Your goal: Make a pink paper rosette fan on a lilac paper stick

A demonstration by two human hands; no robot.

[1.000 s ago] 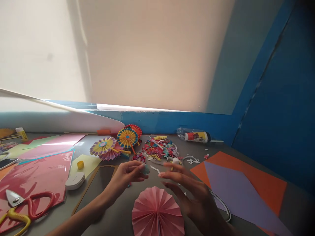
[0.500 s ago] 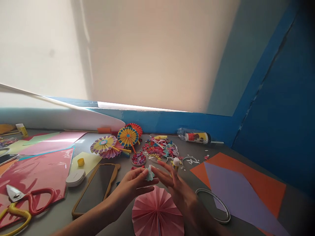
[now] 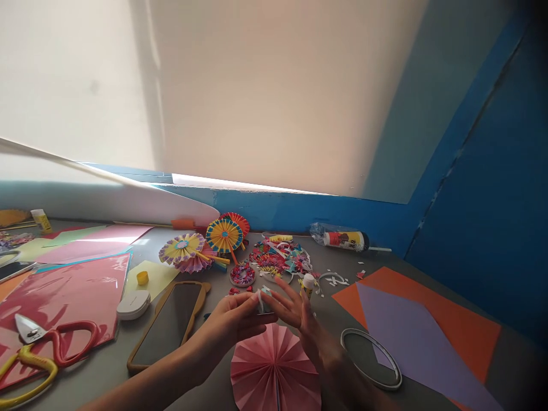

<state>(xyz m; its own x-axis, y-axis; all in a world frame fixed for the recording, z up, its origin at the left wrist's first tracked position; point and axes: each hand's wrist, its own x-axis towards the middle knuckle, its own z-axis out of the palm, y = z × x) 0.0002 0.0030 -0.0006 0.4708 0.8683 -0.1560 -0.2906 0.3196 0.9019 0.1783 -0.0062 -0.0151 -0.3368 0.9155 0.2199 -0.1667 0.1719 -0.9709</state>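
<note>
Near the middle of the table, my left hand [image 3: 237, 315] pinches a small pale paper piece [image 3: 264, 302] between thumb and finger. My right hand [image 3: 299, 319] meets it from the other side, its thumb and a finger at the piece and its other fingers spread. Below both hands lies a round pleated pink paper fan [image 3: 274, 368]. Just beyond the right hand stands a glue stick [image 3: 307, 285] without its cap. The yellow cap [image 3: 142, 278] rests on pale yellow paper to the left.
Scissors [image 3: 60, 342] lie at the left on pink sheets, beside a white case [image 3: 133, 305] and a phone [image 3: 171, 325]. Finished fans [image 3: 224, 235] and paper scraps [image 3: 278, 257] are behind. Orange and purple sheets [image 3: 411, 325] and a white ring [image 3: 371, 359] are at the right.
The pale paper piece has turned between my fingers and now shows a narrower, whiter edge. Both hands stay nearly in place, and the view has shifted slightly.
</note>
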